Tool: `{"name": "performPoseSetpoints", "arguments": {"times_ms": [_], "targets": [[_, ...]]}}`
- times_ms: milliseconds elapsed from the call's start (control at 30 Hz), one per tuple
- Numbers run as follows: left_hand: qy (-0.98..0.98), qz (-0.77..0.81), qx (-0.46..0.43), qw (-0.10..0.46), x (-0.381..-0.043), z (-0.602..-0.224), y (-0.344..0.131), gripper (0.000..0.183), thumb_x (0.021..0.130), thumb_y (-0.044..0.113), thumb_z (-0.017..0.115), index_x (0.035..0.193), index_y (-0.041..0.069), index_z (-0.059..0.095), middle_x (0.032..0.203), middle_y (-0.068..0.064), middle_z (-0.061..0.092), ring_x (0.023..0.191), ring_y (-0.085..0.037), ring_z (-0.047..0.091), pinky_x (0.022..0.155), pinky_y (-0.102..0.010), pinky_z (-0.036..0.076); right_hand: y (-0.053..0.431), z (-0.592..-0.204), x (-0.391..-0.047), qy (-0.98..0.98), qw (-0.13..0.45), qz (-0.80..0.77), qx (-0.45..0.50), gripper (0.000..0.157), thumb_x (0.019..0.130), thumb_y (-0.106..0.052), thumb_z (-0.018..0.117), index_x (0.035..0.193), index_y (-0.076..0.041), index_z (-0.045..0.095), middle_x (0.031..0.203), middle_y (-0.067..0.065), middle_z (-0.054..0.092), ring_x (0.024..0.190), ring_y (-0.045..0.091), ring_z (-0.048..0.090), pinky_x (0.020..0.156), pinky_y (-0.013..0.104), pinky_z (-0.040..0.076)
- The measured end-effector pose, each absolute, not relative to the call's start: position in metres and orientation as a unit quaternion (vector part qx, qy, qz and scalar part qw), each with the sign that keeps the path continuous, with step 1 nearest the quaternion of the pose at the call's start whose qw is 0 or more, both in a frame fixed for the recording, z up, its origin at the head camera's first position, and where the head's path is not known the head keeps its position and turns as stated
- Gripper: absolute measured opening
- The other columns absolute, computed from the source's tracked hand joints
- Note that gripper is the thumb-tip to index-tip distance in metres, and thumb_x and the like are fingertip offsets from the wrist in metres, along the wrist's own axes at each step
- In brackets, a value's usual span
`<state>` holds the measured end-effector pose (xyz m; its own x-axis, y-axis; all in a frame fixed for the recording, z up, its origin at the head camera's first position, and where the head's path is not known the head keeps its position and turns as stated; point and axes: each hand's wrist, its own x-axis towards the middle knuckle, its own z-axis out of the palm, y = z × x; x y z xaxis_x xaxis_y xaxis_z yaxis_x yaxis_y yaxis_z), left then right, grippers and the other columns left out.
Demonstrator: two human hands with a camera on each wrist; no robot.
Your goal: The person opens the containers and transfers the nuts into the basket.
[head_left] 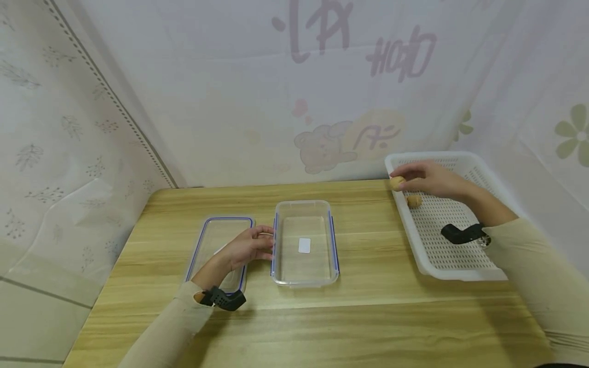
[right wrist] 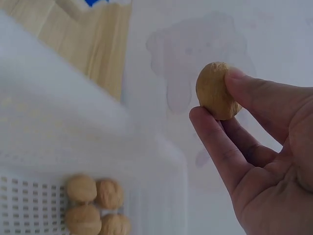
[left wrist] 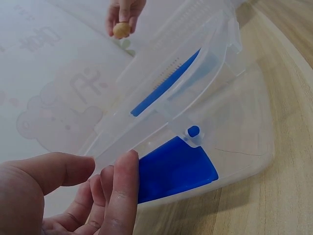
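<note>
My right hand (head_left: 434, 180) pinches a walnut (right wrist: 215, 90) between thumb and fingertips, close over the left rim of a white basket (head_left: 421, 260). Inside the basket, several more walnuts (right wrist: 82, 220) sit clustered in a corner. At the middle of the table stands a clear plastic box (head_left: 317, 278) with blue side latches and a white label on its bottom. The left hand (head_left: 246, 248) is at the box's left side, its fingertips against the blue latch (left wrist: 171, 169), the fingers lightly bent and the thumb apart from them.
A clear lid (head_left: 225, 225) with a blue seal lies flat on the wooden table (head_left: 294, 327), left of the box and partly under the left forearm. Behind the table hangs a printed cloth (head_left: 221, 102), and another cloth (head_left: 69, 153) covers the left side.
</note>
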<state>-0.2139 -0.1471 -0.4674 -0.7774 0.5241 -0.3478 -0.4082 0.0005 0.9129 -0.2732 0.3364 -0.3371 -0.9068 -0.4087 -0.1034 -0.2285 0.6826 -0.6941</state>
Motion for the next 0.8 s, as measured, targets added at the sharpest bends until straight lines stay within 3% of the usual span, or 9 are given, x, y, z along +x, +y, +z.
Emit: {"name": "performPoseSetpoints", "arguments": {"times_ms": [600, 800], "targets": [[0.622, 0.71, 0.047, 0.327, -0.213, -0.465, -0.146, 0.044, 0.103, -0.002, 0.051, 0.14, -0.013, 0.033, 0.102, -0.006, 0.054, 0.086, -0.012, 0.057, 0.079, -0.029, 0.063, 0.393, -0.36, -0.289, 0.919, 0.106, -0.365, -0.104, 0.044, 0.102, -0.023, 0.066, 0.138, 0.0, 0.058, 0.133, 0.018, 0.062, 0.105, -0.002, 0.056, 0.086, 0.009, 0.046], [0.62, 0.709, 0.052, 0.33, -0.214, -0.466, -0.146, 0.043, 0.103, -0.002, 0.051, 0.14, -0.013, 0.033, 0.103, -0.006, 0.053, 0.086, -0.013, 0.057, 0.08, -0.029, 0.063, 0.406, -0.369, -0.296, 0.928, 0.113, -0.345, -0.085, 0.048, 0.102, -0.023, 0.066, 0.139, 0.006, 0.055, 0.136, 0.026, 0.058, 0.107, 0.007, 0.056, 0.084, 0.011, 0.046]]}}
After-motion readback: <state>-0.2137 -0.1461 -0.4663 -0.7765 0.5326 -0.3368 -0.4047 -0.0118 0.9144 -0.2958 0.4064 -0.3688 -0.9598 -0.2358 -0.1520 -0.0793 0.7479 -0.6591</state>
